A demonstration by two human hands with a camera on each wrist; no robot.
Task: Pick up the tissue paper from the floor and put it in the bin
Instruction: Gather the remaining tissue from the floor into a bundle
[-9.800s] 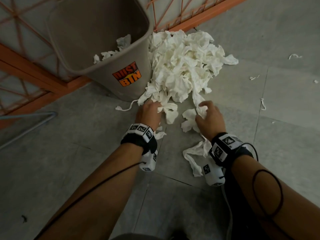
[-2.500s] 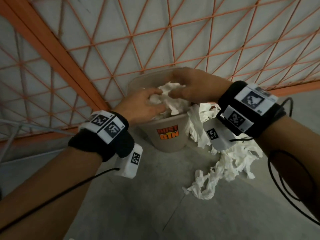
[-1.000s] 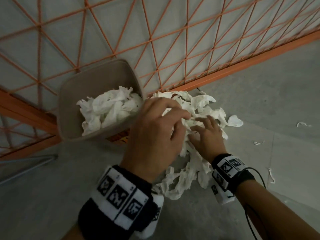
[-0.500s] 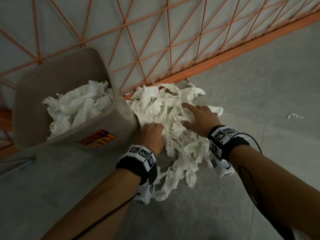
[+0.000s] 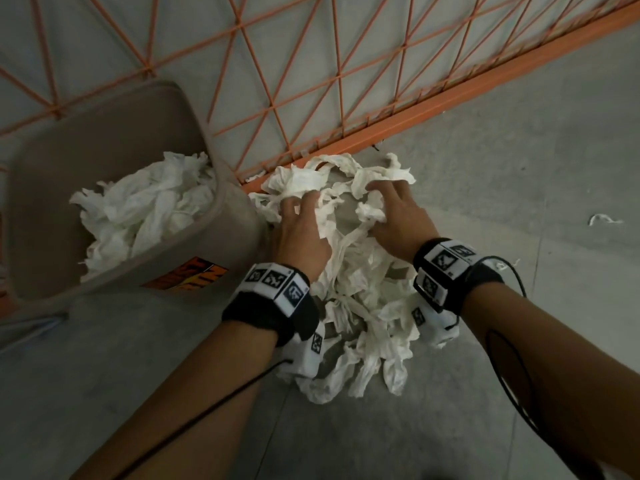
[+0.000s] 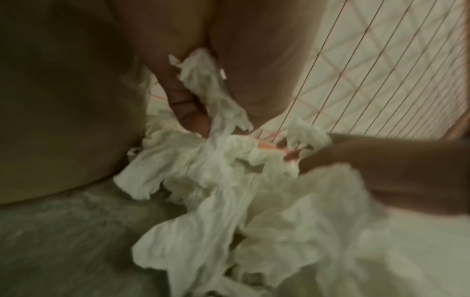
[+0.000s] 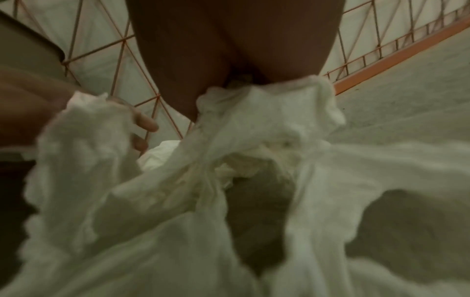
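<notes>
- head: i'm seeing the left hand (image 5: 300, 233) and right hand (image 5: 393, 216) clutching tissue paper (image 5: 360, 306) on the floor (image 5: 519, 168); the bin (image 5: 221, 237) is sitting just left, nearer my left hand.
- left wrist: fingers (image 6: 185, 108) are curling round a strip.
- right wrist: fingers are digging into tissue; open room is lying rightward.

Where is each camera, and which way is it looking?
Head: worn on the head, looking down at the floor; shows both forearms, the left hand and right hand in the tissue, with the bin at left.
Left wrist: under the left wrist, looking along the fingers into the tissue; the right hand shows too.
Right wrist: under the right wrist, looking toward the orange fence; the left hand's fingers show.
Shared: every view shows the tissue and fence.
</notes>
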